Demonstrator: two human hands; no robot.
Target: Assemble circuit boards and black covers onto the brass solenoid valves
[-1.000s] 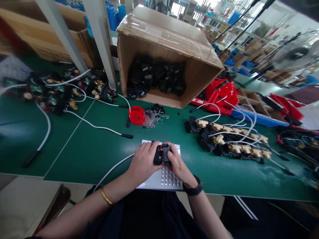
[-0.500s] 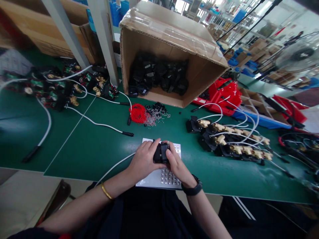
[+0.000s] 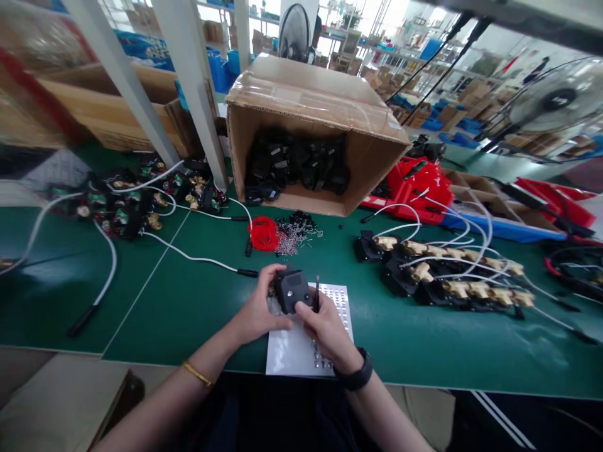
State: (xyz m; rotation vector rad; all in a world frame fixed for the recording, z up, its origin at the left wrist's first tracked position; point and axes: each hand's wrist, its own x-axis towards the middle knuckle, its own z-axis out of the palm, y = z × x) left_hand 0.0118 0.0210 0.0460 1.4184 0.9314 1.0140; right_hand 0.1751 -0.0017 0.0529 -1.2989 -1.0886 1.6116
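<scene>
My left hand [image 3: 258,309] is closed around the side of a black plastic housing [image 3: 293,290], which is tilted and shows a round silver spot on its face. My right hand [image 3: 330,328] presses its thumb on the housing's lower edge. A thin dark tool [image 3: 317,294], perhaps tweezers, stands up from the right hand's fingers; its exact kind is unclear. Beneath both hands lies a white sheet [image 3: 287,355] with rows of small silver round pieces along its right side.
A cardboard box [image 3: 377,166] of black housings lies on its side behind. Red bands [image 3: 264,233] sit beside loose screws [image 3: 294,242]. Brass-fitted units [image 3: 459,289] with white cables stand right, while opened units [image 3: 125,213] lie left. Red bins [image 3: 414,188] are farther back.
The housing has turned between my hands, so its face with the silver spot now shows. My left hand has shifted to its side, and the thin tool has come into sight. The view has tilted up.
</scene>
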